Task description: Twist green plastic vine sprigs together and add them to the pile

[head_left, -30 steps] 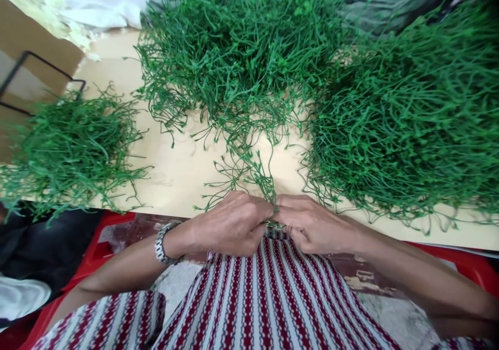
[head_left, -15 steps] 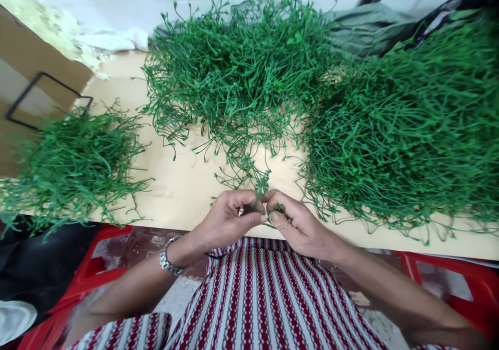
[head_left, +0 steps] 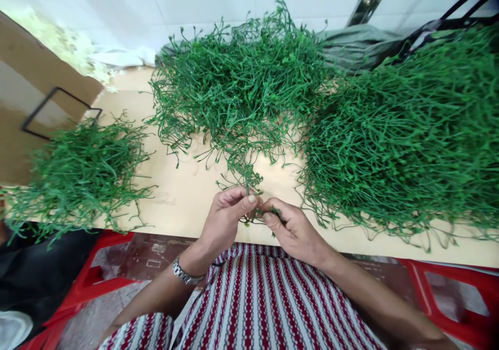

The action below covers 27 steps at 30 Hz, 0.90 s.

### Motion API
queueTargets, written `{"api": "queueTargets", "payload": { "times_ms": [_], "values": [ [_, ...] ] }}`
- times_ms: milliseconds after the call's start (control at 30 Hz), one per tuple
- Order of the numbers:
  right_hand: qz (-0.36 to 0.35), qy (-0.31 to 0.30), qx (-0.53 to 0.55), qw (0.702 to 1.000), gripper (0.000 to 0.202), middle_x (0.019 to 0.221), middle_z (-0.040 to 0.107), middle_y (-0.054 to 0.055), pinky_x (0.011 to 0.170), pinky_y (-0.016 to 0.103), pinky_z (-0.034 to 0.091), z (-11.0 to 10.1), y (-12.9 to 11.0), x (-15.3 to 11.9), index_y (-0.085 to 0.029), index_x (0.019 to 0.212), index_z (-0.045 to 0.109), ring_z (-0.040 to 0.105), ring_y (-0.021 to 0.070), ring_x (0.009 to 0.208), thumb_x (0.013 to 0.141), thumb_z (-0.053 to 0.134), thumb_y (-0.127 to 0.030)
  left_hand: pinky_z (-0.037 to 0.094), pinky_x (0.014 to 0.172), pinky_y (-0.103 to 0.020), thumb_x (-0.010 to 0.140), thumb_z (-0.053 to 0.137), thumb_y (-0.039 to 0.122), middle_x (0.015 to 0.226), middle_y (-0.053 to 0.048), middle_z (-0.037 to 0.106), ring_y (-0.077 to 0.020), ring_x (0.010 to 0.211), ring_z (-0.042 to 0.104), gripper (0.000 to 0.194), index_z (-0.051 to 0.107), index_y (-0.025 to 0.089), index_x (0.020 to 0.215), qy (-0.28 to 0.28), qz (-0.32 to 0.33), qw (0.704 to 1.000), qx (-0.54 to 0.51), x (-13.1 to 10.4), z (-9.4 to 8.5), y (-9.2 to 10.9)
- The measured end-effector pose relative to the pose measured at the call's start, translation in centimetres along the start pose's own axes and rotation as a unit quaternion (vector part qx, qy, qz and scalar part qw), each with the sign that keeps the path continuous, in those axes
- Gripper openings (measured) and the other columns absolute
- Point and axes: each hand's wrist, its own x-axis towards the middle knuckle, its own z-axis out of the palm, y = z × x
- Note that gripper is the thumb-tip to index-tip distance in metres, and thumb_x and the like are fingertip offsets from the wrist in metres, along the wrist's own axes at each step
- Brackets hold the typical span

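My left hand, with a metal watch on the wrist, pinches thin green stems between thumb and fingers at the table's front edge. Their small branched tips stick up above the fingers. Close beside it, my right hand is closed, thumb against the fingers, on a small bunch of green stems. Between the two hands a few stem pieces show; how they join is too small to tell. Just beyond the fingers, loose stems trail back to the middle heap of green stems.
A large heap of green stems covers the table's right side. A smaller heap hangs over the front edge at left, by a cardboard box and black wire frame. Red stools stand below the pale table.
My left hand has turned, its thumb now higher up against the stems. The right hand still holds its small bunch. The whole view has shifted slightly.
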Motion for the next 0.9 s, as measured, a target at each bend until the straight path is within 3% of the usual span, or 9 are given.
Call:
{"api": "queueTargets", "payload": {
  "times_ms": [133,267,400,500,633,700,833,900],
  "values": [
    [-0.014,-0.006,0.011,1.000,0.014,0.070,0.049,0.000,0.060,0.021,0.039,-0.6,-0.1,0.4,-0.017,0.081,0.048,0.046,0.0102,0.064,0.090,0.040,-0.023,0.036,0.058,-0.024,0.067,0.066,0.025,0.067,-0.001,0.057,-0.0108,0.062,0.048,0.014,0.059,0.014,0.061,-0.018,-0.035,0.997,-0.073,-0.1,0.3,0.0],
    [-0.053,-0.023,0.075,0.996,0.019,0.075,0.055,0.002,0.066,0.024,0.043,-0.8,0.0,0.7,-0.017,0.079,0.052,0.052,0.0124,0.072,0.090,0.041,-0.029,0.034,0.054,-0.023,0.067,0.064,0.024,0.059,0.000,0.054,-0.0098,0.056,0.046,0.015,0.056,0.014,0.060,-0.051,-0.083,0.985,-0.140,0.1,0.7,-0.1],
    [-0.113,-0.062,0.128,0.983,0.024,0.072,0.056,0.003,0.070,0.028,0.044,-0.6,0.0,0.6,-0.017,0.074,0.054,0.054,0.0128,0.072,0.090,0.041,-0.031,0.028,0.044,-0.021,0.068,0.062,0.025,0.044,0.004,0.038,-0.0069,0.043,0.034,0.025,0.046,0.014,0.053,-0.047,-0.108,0.979,-0.168,0.6,0.8,0.3],
    [-0.148,-0.100,0.110,0.978,0.024,0.064,0.053,0.000,0.064,0.026,0.043,-1.0,0.1,0.3,-0.018,0.072,0.053,0.050,0.0115,0.064,0.090,0.042,-0.028,0.025,0.042,-0.020,0.068,0.063,0.023,0.042,0.007,0.030,-0.0054,0.040,0.027,0.024,0.045,0.015,0.055,-0.039,-0.079,0.978,-0.188,0.8,0.7,1.2],
    [-0.073,0.017,0.093,0.993,0.017,0.071,0.052,0.001,0.056,0.024,0.039,-3.2,0.3,0.2,-0.019,0.084,0.053,0.047,0.0114,0.061,0.090,0.041,-0.029,0.033,0.047,-0.022,0.069,0.064,0.021,0.049,0.001,0.052,-0.0088,0.047,0.043,0.018,0.052,0.014,0.057,-0.062,-0.034,0.994,-0.088,0.5,0.6,2.2],
    [-0.071,0.054,0.086,0.992,0.017,0.072,0.052,0.002,0.056,0.025,0.039,-4.3,0.2,0.1,-0.019,0.088,0.052,0.049,0.0121,0.062,0.091,0.040,-0.029,0.034,0.050,-0.023,0.068,0.066,0.022,0.056,-0.001,0.058,-0.0096,0.052,0.047,0.018,0.056,0.013,0.057,-0.058,-0.013,0.998,-0.039,0.4,0.7,2.2],
    [-0.092,0.176,0.051,0.979,0.011,0.076,0.053,0.002,0.056,0.024,0.040,-5.3,-0.9,-0.2,-0.020,0.092,0.052,0.050,0.0113,0.061,0.090,0.041,-0.024,0.036,0.051,-0.022,0.068,0.068,0.025,0.062,-0.003,0.060,-0.0091,0.054,0.048,0.017,0.063,0.011,0.060,-0.055,0.008,0.998,0.016,0.6,1.0,1.6],
    [-0.083,0.192,0.011,0.978,0.011,0.077,0.054,0.001,0.053,0.023,0.038,-5.2,-1.5,-0.2,-0.020,0.092,0.052,0.048,0.0098,0.057,0.090,0.042,-0.023,0.037,0.050,-0.022,0.068,0.068,0.025,0.060,-0.002,0.058,-0.0087,0.052,0.048,0.017,0.064,0.011,0.060,-0.059,0.012,0.998,0.025,0.6,1.3,1.3]
  ]
}}
